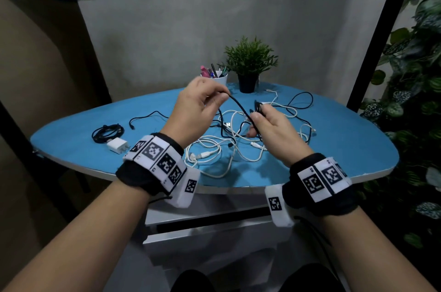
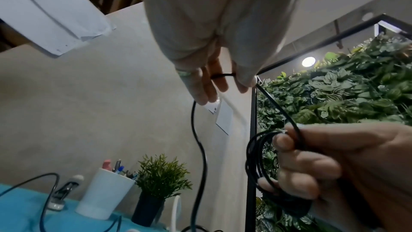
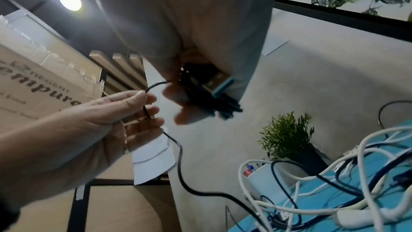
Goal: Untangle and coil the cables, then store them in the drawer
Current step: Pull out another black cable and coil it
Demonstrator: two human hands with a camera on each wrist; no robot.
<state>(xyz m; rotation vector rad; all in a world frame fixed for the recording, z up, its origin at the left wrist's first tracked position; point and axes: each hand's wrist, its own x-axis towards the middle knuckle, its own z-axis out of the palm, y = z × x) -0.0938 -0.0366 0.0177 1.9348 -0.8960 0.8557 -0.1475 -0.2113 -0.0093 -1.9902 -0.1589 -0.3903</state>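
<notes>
My left hand [image 1: 220, 98] is raised over the blue table [image 1: 334, 148] and pinches a thin black cable [image 1: 239, 106] between thumb and fingers. The cable runs down and right to my right hand [image 1: 259, 113], which grips a small coil of that same cable. The left wrist view shows the coil [image 2: 256, 161] looped round the right hand's fingers [image 2: 287, 143]. In the right wrist view a USB plug [image 3: 215, 83] lies in the coil. The cable's free part hangs down into a tangle of white and black cables [image 1: 224, 148] on the table.
A coiled black cable [image 1: 107, 132] and a white charger block [image 1: 117, 145] lie at the table's left. A white pen cup [image 1: 217, 79] and a potted plant [image 1: 249, 69] stand at the back. White drawers [image 1: 210, 232] sit under the front edge. Foliage fills the right side.
</notes>
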